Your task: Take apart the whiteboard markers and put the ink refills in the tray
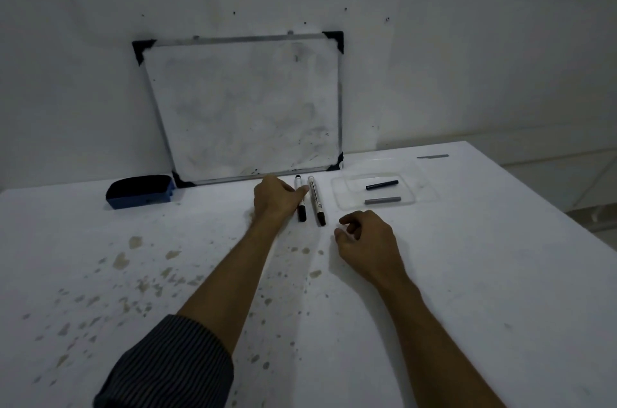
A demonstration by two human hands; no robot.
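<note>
Left hand (275, 199) fingers touch left pen (300, 199), not yet gripping. Right hand (365, 242) loosely curled, empty, near right pen (316, 200). Two refills already in clear tray (337, 200). Sloppy pinch could roll pens away.

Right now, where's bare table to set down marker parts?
Free: between the eraser and the left hand, and right of the tray. Crowded: the strip from the markers to the tray, with the right hand just in front.
</note>
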